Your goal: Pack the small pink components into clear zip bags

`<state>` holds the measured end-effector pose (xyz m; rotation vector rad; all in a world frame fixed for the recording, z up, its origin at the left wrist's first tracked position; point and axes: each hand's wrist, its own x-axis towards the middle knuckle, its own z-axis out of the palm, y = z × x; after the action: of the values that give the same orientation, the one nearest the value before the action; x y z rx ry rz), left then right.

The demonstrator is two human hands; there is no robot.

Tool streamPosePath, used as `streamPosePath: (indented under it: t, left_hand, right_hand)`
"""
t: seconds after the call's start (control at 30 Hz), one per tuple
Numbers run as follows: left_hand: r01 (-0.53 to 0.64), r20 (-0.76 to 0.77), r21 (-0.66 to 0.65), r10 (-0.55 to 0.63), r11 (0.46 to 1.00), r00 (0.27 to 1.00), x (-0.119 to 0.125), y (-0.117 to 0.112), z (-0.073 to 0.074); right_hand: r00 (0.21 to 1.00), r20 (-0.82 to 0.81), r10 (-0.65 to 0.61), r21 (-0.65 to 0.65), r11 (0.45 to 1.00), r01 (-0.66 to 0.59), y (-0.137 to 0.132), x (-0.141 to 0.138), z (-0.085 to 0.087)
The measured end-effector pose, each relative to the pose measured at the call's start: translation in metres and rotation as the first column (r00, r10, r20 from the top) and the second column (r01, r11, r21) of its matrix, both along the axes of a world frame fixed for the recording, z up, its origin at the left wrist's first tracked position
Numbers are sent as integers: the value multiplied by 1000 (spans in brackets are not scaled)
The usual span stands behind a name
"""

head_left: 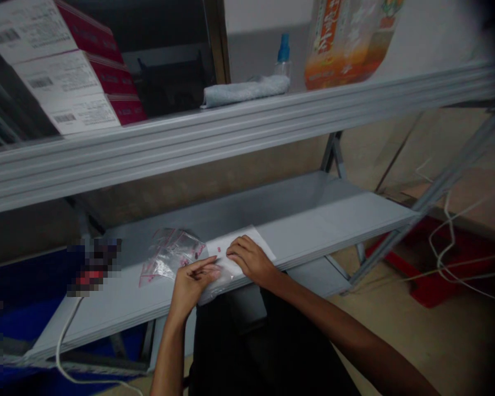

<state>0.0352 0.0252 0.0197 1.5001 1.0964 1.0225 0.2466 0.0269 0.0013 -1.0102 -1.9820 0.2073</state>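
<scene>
On the lower grey shelf, a white sheet (260, 237) with a small red mark lies near the front edge. A clear plastic bag (227, 275) overlaps it and hangs slightly over the edge. My left hand (193, 280) is closed on the left side of this bag, thumb stretched along the fingers. From the right, my right hand (252, 260) has its bent fingers closed at the bag's upper part, over the sheet; the fingertips' exact hold is partly hidden. Several crumpled clear bags with red edges (169, 258) lie left of my left hand.
An upper shelf (231, 126) crosses above, bearing stacked white-and-magenta boxes (78, 82), a folded cloth (247, 91), a blue-topped spray bottle (284, 55) and a large orange-labelled container (346, 44). A white cable (61, 335) hangs at left; more cables dangle at right.
</scene>
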Motion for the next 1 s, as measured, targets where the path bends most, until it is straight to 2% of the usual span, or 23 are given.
streamPosePath:
  t: [0.13,0.23,0.37,0.57,0.7,0.8,0.9,1.0]
  left_hand:
    - [-9,-7,14,9,1000,1000,1,1,-2]
    - [-5,-30,36,6,999,1000,0,0,-4]
    - [7,-36,37,-6,999,999,-2,0,-4]
    - [23,-33,17,-22,1000,999,-1,-1,0]
    - [72,-26,-9,-72,997,997,-3,-1,1]
    - [32,27,-4,-32,999,999,-6,-1,0]
    - [-54,83,3,54,999,995,-7,0,-2]
    - [-61,138,-30,64,998,988,-6,0,-2]
  right_hand:
    - [971,-140,194,-11,980,-198,-12,-5,10]
    - [939,-237,250,-30,964,-264,-18,-9,16]
    - [932,-282,229,-66,964,-257,-18,-9,20]
    - [953,-163,257,9,966,-259,-16,-9,12]
    - [957,-145,251,-37,965,-259,-19,-13,11]
    - [956,-225,190,-110,970,-218,-18,-6,16]
    - [956,-295,4,-125,991,-42,-8,7,17]
    - [976,-200,-91,-133,989,65,6,18,9]
